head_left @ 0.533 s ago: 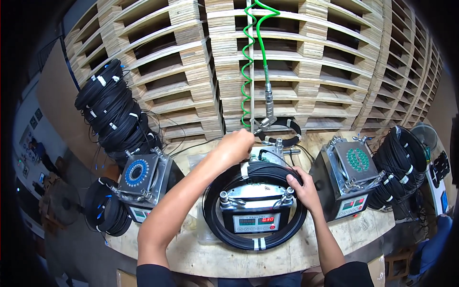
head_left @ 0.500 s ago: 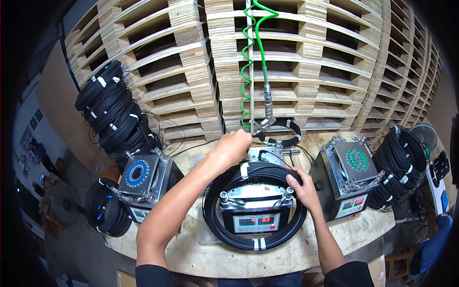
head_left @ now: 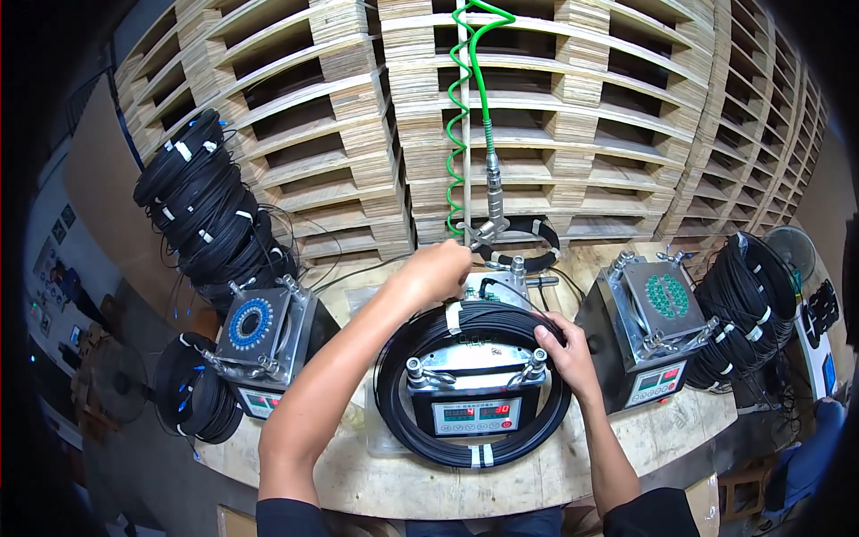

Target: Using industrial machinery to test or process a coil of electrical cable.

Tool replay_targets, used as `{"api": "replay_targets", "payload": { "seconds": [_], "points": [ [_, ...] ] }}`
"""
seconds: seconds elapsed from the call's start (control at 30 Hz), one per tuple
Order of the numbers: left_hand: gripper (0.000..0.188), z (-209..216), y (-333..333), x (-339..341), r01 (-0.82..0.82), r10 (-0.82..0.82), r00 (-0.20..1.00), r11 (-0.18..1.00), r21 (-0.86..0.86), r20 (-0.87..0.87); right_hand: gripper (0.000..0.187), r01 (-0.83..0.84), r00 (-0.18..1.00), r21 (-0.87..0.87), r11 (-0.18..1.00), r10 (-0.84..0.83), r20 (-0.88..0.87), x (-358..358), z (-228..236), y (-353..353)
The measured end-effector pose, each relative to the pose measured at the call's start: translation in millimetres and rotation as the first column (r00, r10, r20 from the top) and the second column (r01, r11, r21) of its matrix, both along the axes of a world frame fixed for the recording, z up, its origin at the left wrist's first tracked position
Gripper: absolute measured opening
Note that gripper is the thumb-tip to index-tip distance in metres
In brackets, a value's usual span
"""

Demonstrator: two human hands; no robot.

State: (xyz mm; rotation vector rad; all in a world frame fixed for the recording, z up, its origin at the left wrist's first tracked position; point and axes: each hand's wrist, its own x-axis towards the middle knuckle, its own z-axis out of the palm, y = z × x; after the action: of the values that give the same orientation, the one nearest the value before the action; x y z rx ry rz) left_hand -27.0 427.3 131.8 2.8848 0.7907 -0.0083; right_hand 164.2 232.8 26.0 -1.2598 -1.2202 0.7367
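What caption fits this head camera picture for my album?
Left hand reaches toward the air nozzle; right hand rests on a black cable coil around the middle machine.

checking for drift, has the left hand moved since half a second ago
No. The left hand sits in the same place as before, just left of the air gun and above the middle machine.

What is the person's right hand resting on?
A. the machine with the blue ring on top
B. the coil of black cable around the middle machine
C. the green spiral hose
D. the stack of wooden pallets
B: the right hand lies on the upper right of the black cable coil that rings the middle machine, well below the green spiral hose.
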Motion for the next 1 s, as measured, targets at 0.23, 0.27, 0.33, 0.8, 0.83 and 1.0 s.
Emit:
{"api": "replay_targets", "payload": {
  "seconds": [0.23,0.27,0.33,0.8,0.83,1.0],
  "points": [
    [0.053,-27.4,3.4,-17.6,0.065,0.127,0.898,0.909,-0.412,0.420,0.042,-0.001,0.999,-0.038,0.999,0.003,0.049,14.4,-12.0,-0.2],
    [0.063,-38.4,6.5,-18.2,0.049,0.145,0.905,0.898,-0.437,0.401,0.044,-0.034,0.998,-0.010,0.999,0.034,-0.059,16.6,-16.0,3.5],
    [0.067,-51.4,13.2,-21.4,0.052,0.175,0.898,0.869,-0.492,0.405,0.054,-0.050,0.983,0.002,0.999,0.050,-0.177,22.2,-14.4,12.3],
    [0.060,-64.6,29.2,-18.1,0.171,0.303,0.860,0.587,-0.792,0.410,0.046,0.261,0.469,-0.591,0.763,0.435,0.769,35.6,45.1,230.3],
    [0.063,-73.9,37.3,-24.5,0.195,0.241,0.876,0.614,-0.765,0.417,0.046,0.248,0.471,-0.595,0.764,0.442,0.763,34.1,41.9,229.7],
    [0.062,-67.8,33.4,-20.4,0.195,0.233,0.880,0.619,-0.761,0.415,0.027,0.012,0.960,-0.736,0.677,0.197,0.197,74.3,34.1,202.1]
  ]
}}
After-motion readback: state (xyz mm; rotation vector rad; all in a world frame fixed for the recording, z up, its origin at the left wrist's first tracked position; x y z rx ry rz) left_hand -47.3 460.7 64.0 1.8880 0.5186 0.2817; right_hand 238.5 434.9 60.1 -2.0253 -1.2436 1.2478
